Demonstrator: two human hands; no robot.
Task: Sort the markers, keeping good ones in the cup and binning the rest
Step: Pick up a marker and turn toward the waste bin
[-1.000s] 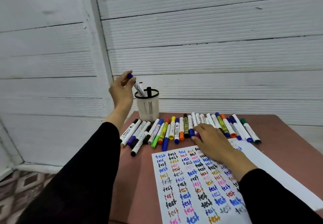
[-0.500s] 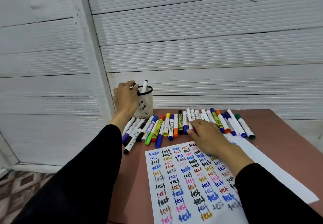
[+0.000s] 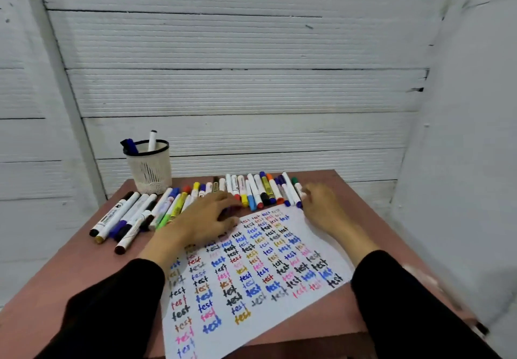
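Covering several markers (image 3: 251, 190), my left hand (image 3: 204, 218) lies fingers spread; my right hand (image 3: 321, 207), at 2 o'clock, hides its fingertips, grip unclear. Paper (image 3: 251, 274) reads "test".

Matt paper sheet (image 3: 251, 288); smooth plastic markers (image 3: 253, 190).

Cup (image 3: 149, 169) back-left on table (image 3: 70, 269), markers (image 3: 251, 190) rowed right of it, paper (image 3: 251, 274) in front

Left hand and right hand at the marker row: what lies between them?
In the head view, capped markers in a tight row fill the stretch between the left hand and the right hand, with the top edge of the test sheet just below.
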